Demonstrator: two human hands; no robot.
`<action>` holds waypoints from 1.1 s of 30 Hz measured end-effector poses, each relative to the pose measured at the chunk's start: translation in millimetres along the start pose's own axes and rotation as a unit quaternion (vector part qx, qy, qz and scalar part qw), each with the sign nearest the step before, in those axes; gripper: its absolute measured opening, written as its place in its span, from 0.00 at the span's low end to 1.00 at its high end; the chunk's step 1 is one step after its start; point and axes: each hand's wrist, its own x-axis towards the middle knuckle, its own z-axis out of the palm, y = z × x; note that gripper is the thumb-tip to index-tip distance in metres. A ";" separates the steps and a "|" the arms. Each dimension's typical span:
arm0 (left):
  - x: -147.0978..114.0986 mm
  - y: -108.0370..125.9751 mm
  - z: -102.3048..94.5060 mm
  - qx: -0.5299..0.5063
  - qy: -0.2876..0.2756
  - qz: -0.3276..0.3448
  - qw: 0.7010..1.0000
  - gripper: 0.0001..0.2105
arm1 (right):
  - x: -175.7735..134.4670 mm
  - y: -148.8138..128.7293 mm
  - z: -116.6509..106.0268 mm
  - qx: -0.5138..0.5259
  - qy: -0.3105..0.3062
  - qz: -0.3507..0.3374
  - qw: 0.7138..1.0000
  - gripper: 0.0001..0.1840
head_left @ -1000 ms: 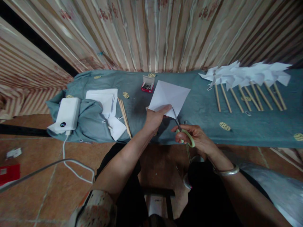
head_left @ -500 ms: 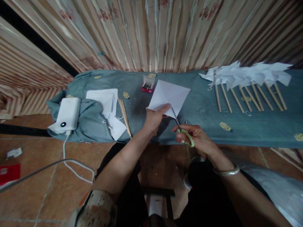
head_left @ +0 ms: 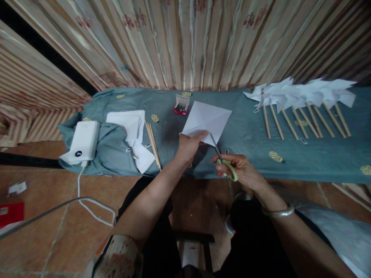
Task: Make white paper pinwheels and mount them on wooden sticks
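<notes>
A square sheet of white paper point(head_left: 210, 117) with crease lines is pinched at its near edge by my left hand point(head_left: 189, 146), thumb on top. My right hand point(head_left: 236, 168) grips a pair of scissors point(head_left: 224, 164) with pale green handles. Their blades lie over the sheet's near corner and point towards its middle, close to my left thumb. Just beyond the sheet's left side, a small red box point(head_left: 181, 106) stands with its lid up and small metal pieces inside.
White paper pinwheels point(head_left: 304, 94) on wooden sticks lie in a row at the right. At the left are a stack of paper point(head_left: 127, 123), loose wooden sticks point(head_left: 152, 143) and a white power bank point(head_left: 84, 141) with a cable. A green cloth point(head_left: 249, 146) covers the table before a pleated curtain point(head_left: 162, 46).
The view has shifted slightly, so everything sits a little lower. Both hands, the paper and the scissors keep nearly the same positions relative to one another.
</notes>
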 end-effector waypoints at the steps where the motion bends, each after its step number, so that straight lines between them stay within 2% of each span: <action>1: 0.2 -0.1 0.1 0.000 -0.001 0.003 1.000 0.08 | 0.1 0.8 -0.3 -0.001 -0.002 0.000 1.000 0.23; 14: 0.1 -3.2 -0.6 -0.005 -0.013 0.018 1.000 0.10 | 0.6 -6.8 3.1 -0.001 0.013 0.000 1.000 0.25; 21: 0.0 -4.2 -0.9 0.025 -0.013 0.013 1.000 0.06 | 0.1 -5.0 1.8 -0.020 0.007 -0.012 1.000 0.25; 33: 1.0 -7.3 -1.8 0.021 -0.020 0.030 0.999 0.07 | 1.5 -0.2 3.1 -0.013 0.026 -0.009 1.000 0.25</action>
